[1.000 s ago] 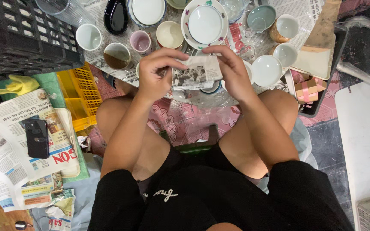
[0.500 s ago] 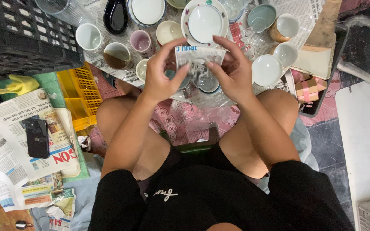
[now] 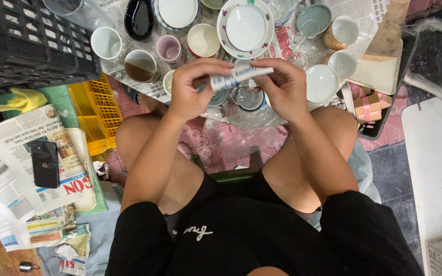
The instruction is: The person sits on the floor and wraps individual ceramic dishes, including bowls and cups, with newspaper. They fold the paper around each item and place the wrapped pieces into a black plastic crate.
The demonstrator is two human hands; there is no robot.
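Nearest the camera, the person sits cross-legged on the floor in black shorts, bare knees spread to either side. Beside the left knee a black phone lies on spread newspaper, with a yellow plastic basket just beyond it. Above the lap, both hands are raised together. The left hand pinches one end of a folded strip of newspaper between thumb and curled fingers; the right hand pinches the other end the same way, so the strip is stretched level between them, clear of the floor. Under the hands a small blue-rimmed cup stands on the floor. Farther off sit cups and bowls: a pink mug, a white bowl, a flowered plate, and a black crate at the far left.
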